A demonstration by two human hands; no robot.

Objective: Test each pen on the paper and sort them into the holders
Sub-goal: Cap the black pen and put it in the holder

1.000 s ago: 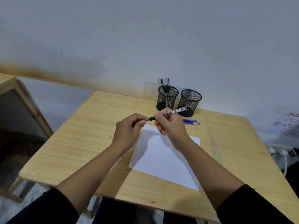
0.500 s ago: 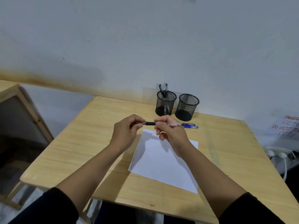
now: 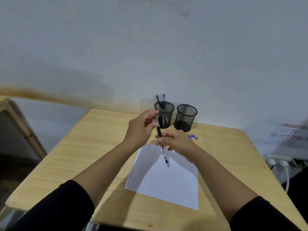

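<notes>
The person holds a pen (image 3: 162, 144) in the air above the far edge of the paper (image 3: 166, 179), in the middle of the counter (image 3: 93, 147). The right hand (image 3: 176, 142) has its grip clamped round the barrel; the left hand (image 3: 141, 129) pinches the upper end, likely the cap. I judge the cap is being pulled off before testing. Next, the tip must turn down onto the paper. One holder (image 3: 165, 114) at the far edge has pens, the other holder (image 3: 185, 118) looks empty; blue pens (image 3: 193, 137) lie near it.
</notes>
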